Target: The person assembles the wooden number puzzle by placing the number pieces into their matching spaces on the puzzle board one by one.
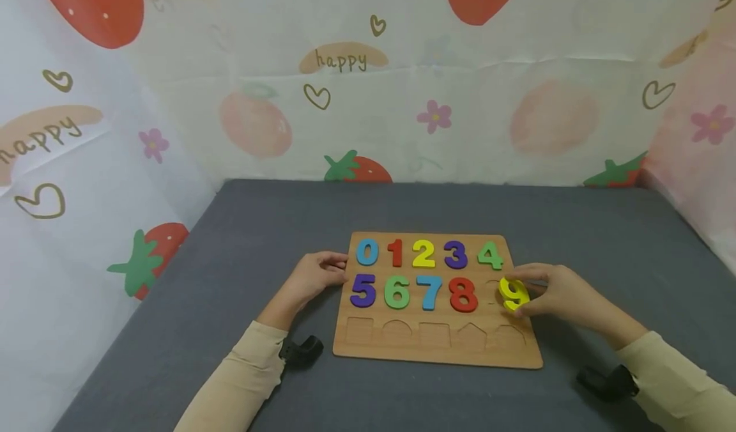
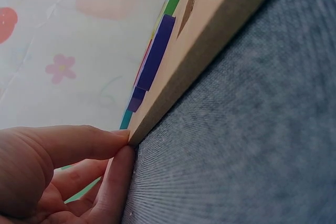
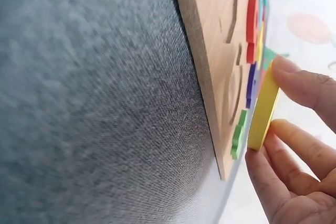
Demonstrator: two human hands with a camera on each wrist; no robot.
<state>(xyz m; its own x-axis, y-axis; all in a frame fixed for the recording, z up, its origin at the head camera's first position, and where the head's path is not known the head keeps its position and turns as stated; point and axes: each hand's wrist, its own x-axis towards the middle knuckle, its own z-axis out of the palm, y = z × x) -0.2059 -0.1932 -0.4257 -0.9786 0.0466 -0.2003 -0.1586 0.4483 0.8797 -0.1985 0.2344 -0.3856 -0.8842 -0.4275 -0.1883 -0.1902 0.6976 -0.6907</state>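
A wooden number puzzle board (image 1: 414, 347) lies on the dark grey cloth, with colourful digits 0 to 8 set in two rows. My left hand (image 1: 315, 271) is at the board's left edge, and in the left wrist view its thumb (image 2: 89, 142) and a finger pinch that edge. Between the thumb and fingertips of my right hand (image 1: 560, 294) is a yellow number 9 piece (image 1: 512, 293). It is tilted and held just above the board, partly over the recess (image 1: 491, 294) right of the red 8 (image 1: 463, 294). The right wrist view shows the 9 piece (image 3: 264, 111) edge-on.
Below the digits runs a row of shallow shape recesses (image 1: 434, 334) in the board. Black wrist straps with cameras (image 1: 608, 383) hang near the cloth by both sleeves. A strawberry-patterned curtain (image 1: 397, 131) stands behind and at both sides of the grey table (image 1: 276, 208).
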